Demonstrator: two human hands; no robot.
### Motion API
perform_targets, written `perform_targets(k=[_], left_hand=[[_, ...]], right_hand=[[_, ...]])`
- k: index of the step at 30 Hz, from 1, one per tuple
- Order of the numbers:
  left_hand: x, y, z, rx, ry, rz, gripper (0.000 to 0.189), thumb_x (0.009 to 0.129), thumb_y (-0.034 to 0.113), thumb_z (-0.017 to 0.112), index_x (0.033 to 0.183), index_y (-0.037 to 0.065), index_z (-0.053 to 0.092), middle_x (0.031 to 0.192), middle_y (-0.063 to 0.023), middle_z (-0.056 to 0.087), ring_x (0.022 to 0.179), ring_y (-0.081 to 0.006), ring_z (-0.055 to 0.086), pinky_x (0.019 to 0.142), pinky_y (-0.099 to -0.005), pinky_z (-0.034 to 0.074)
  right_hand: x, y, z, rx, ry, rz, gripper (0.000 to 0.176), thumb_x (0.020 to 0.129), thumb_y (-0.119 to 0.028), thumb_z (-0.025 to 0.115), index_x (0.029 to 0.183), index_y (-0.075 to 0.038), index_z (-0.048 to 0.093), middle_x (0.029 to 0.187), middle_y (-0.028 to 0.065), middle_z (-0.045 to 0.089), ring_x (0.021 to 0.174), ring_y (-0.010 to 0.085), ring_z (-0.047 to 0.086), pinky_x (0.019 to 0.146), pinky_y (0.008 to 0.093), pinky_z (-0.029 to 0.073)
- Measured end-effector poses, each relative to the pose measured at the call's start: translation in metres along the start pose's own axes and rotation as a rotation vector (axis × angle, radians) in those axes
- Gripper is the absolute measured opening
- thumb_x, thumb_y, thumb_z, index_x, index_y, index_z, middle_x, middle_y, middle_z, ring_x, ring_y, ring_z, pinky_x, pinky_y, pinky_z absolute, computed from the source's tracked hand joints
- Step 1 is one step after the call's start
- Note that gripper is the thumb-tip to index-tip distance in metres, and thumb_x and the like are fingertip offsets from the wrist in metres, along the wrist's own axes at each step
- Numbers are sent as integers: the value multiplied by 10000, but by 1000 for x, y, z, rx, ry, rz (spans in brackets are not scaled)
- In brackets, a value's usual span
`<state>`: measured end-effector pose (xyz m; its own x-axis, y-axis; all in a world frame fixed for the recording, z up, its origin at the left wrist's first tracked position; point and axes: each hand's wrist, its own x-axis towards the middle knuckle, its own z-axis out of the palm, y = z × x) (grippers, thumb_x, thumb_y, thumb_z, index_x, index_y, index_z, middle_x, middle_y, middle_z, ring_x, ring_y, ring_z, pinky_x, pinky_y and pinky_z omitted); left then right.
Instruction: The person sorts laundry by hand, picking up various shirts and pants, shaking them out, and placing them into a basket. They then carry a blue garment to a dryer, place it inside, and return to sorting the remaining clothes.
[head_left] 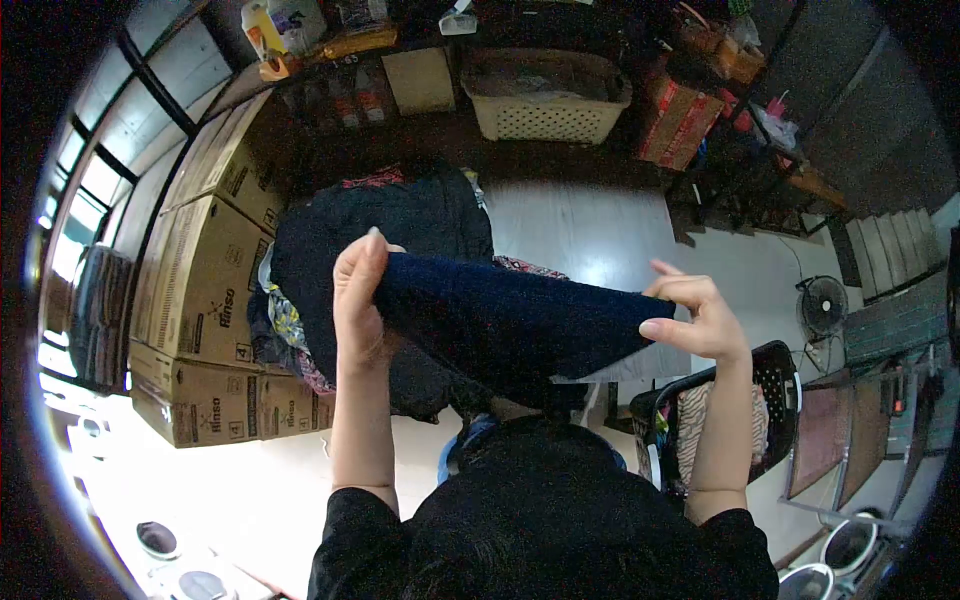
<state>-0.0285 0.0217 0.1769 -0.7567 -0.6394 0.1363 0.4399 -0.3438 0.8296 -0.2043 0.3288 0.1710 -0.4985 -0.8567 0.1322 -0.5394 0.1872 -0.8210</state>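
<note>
A dark navy piece of cloth (pixel 510 315) is stretched between my two hands, its upper edge nearly straight and its lower part hanging toward my body. My left hand (pixel 358 295) is closed on its left end, thumb pointing up. My right hand (pixel 703 316) pinches the right end between thumb and fingers, with one finger raised and slightly blurred. Beneath and behind my left hand lies a pile of clothes, with a large black garment (pixel 400 215) on top and patterned cloth (pixel 288 322) showing at its side. What kind of garment I hold cannot be made out.
The pile rests on a pale table (pixel 570 220). Cardboard boxes (pixel 215 290) are stacked at left. A black laundry basket (pixel 780 390) with striped cloth (pixel 700 425) stands at right, near a fan (pixel 822 305). A beige basket (pixel 545 115) and a red-marked box (pixel 680 115) sit behind.
</note>
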Motion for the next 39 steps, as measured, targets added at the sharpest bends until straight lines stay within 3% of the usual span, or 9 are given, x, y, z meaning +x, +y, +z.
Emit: perform_targets(k=[1, 4, 8, 13, 18, 23, 30, 34, 39], left_hand=[[-1, -1, 0, 67, -48, -9, 262, 929, 245, 608, 754, 52, 635, 679, -22, 625, 567, -90, 571, 544, -235, 456], [0, -3, -1, 445, -221, 72, 252, 875, 193, 678, 691, 34, 614, 630, 16, 550, 548, -63, 474, 502, -219, 327], [5, 11, 14, 1211, -656, 452, 194, 767, 157, 739, 730, 34, 594, 697, -53, 502, 673, -196, 493, 625, -317, 382], [10, 0, 4, 1615, -733, 548, 186, 753, 152, 726, 813, 50, 582, 899, -87, 534, 896, -259, 530, 805, -378, 401], [19, 7, 9, 1543, -505, 814, 214, 717, 78, 720, 827, 14, 547, 1039, -128, 573, 1018, -324, 565, 867, -435, 439], [16, 3, 14, 1117, -450, 432, 197, 714, 84, 779, 778, 14, 606, 804, -63, 612, 758, -174, 608, 652, -298, 470], [4, 14, 20, 1002, -849, 12, 301, 633, 133, 868, 720, 17, 604, 744, -24, 546, 714, -105, 522, 602, -242, 403], [4, 10, 27, 1354, -748, 622, 229, 719, 119, 781, 801, -5, 606, 828, -90, 560, 688, -225, 599, 546, -313, 484], [4, 11, 39, 1299, -522, 504, 239, 725, 22, 747, 837, -2, 537, 880, -103, 596, 739, -227, 607, 623, -309, 498]], right_hand=[[1, -6, 0, -72, 55, -60, 284, 706, -229, 788, 740, 6, 632, 789, 79, 658, 786, 215, 649, 1126, 554, 203], [8, -32, 1, -333, 240, -173, 266, 681, -198, 792, 717, 3, 623, 919, 101, 663, 888, 236, 636, 1116, 546, 227], [9, -48, -8, -765, 418, -269, 317, 631, -187, 816, 647, 3, 563, 1120, 135, 632, 999, 287, 597, 1064, 566, 280], [-1, -15, -16, -655, 353, -217, 325, 629, -179, 820, 640, 14, 557, 941, 138, 690, 880, 318, 634, 856, 413, 476], [-3, -26, -19, -520, 416, -51, 231, 664, -83, 792, 717, 41, 605, 905, 138, 695, 798, 248, 662, 712, 321, 508], [-3, -44, -25, -355, 513, -94, 166, 691, 35, 746, 714, 24, 582, 834, 102, 683, 741, 162, 639, 668, 265, 479], [-14, -67, -35, -254, 410, -140, 215, 672, 127, 618, 789, 3, 488, 906, 110, 649, 834, 186, 623, 758, 278, 474], [-15, -74, -37, -537, 377, -141, 263, 642, 138, 571, 813, 1, 426, 930, 178, 645, 864, 314, 642, 783, 329, 482], [-16, -69, -38, -513, 402, -47, 250, 718, 160, 484, 871, -9, 383, 954, 198, 633, 882, 287, 632, 790, 312, 467]])
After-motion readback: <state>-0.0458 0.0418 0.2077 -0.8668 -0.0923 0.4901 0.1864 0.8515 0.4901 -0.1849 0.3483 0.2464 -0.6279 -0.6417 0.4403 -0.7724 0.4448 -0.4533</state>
